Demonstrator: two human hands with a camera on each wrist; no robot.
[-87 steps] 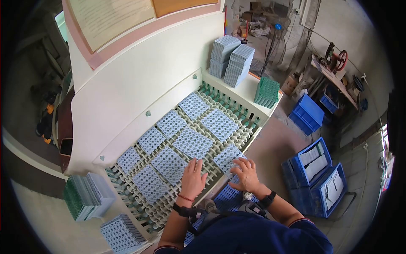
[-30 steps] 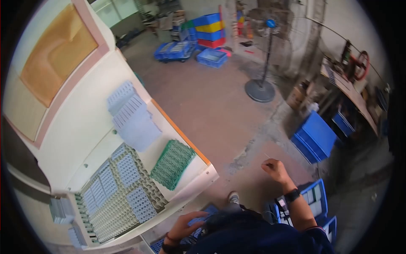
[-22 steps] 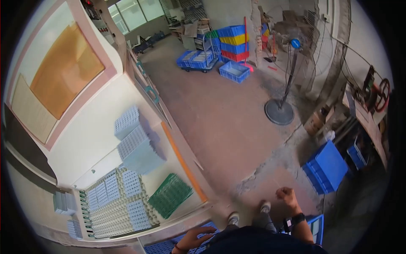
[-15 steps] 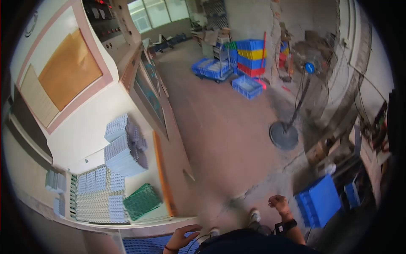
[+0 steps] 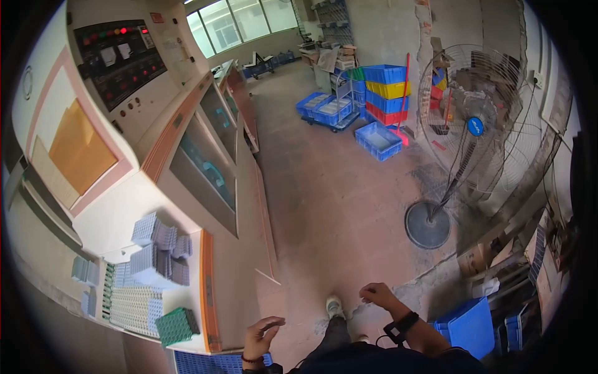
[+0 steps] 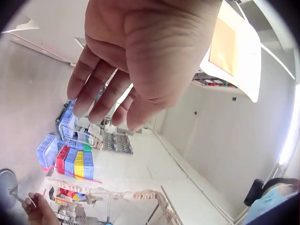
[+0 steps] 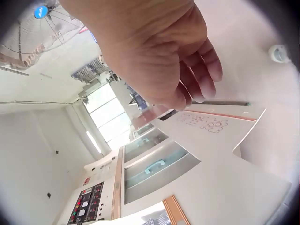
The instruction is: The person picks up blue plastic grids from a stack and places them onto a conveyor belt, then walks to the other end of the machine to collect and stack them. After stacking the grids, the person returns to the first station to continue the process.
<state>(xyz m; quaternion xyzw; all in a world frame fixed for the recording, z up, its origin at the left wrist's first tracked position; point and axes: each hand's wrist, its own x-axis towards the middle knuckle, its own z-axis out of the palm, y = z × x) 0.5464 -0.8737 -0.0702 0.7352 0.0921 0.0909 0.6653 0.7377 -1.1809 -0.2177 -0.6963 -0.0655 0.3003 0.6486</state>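
Note:
My left hand (image 5: 261, 338) hangs in the air beside the long white machine (image 5: 240, 293), holding nothing. In the left wrist view its fingers (image 6: 108, 91) stretch out loosely. The right hand (image 5: 379, 295) is over the floor in front of my body, also holding nothing; the right wrist view shows its fingers (image 7: 201, 77) loosely bent. On the machine's end, left of my left hand, stand a green perforated stack (image 5: 177, 326) and grey-blue perforated stacks (image 5: 151, 265). Beyond them, flat grey-blue panels (image 5: 154, 311) lie on the roller bed (image 5: 128, 303).
A floor fan (image 5: 430, 223) stands ahead on the right. Stacked coloured crates (image 5: 386, 103), an open blue crate (image 5: 379, 142) and a loaded trolley (image 5: 327, 111) stand farther back. A blue bin (image 5: 467, 327) is close on my right. The machine carries a control panel (image 5: 118, 59).
My hands have left the panels on the roller bed. My view has turned right, along the machine's side, and I have stepped away from the bed; the fan and control panel now show large.

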